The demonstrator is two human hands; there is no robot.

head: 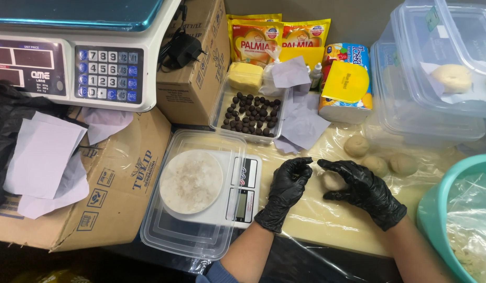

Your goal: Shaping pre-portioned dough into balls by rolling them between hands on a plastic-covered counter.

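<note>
While both black-gloved hands sit at lower centre of the frame, the dough ball (332,181) lies between them on the plastic-covered bench (326,220). Right hand (366,191): fingers curved around the ball's right side, touching it, half closed. Left hand (289,183): fingers curled in loosely just left of the ball; can't tell if they touch it or hold anything. Lower right edge: teal bowl (429,209) lined with plastic. Left of the hands: small white kitchen scale (243,196) carrying a clear tray (164,236) with a pale round dough disc (190,181) in it. Lower left: cardboard box (117,194) with loose paper sheets (41,162). Just above the hands: three more dough balls (379,157) in a row. Further up, centre: clear tub of dark round balls (252,113), a yellow butter block (245,76) behind it. Upper left: large price scale with keypad (109,73). Upper right: stacked clear containers (437,99), one holding a pale dough ring (451,77).
</note>
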